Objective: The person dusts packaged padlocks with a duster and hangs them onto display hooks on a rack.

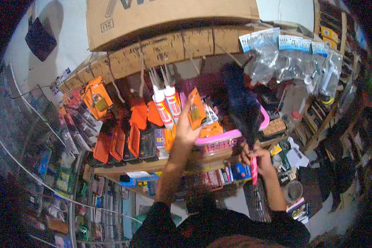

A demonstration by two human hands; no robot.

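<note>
A large cardboard box (173, 25) sits at the top of the view, above a wooden beam (161, 53) marked with handwriting. Under the beam, a dark, blurred bundle (242, 99) rises over a pink plastic basket (221, 139) that stands on a wooden shelf (161, 165); what the bundle is made of cannot be told. Clear plastic bags (265, 58) with blue-and-white header cards hang at the upper right, and orange-and-black cases (115, 144) line the shelf left of the basket. White-and-red nozzle tubes (163, 109) stand upright between the cases and the basket. The left hand (187, 126) is raised beside them, fingers up along an orange padlock pack (197, 108), holding it tilted near the basket's left end. A similar hanging pack (97, 100) is farther left. The right hand (258, 159) has its fingers bunched closely around a narrow pink grip (254, 171) just below the bundle
</note>
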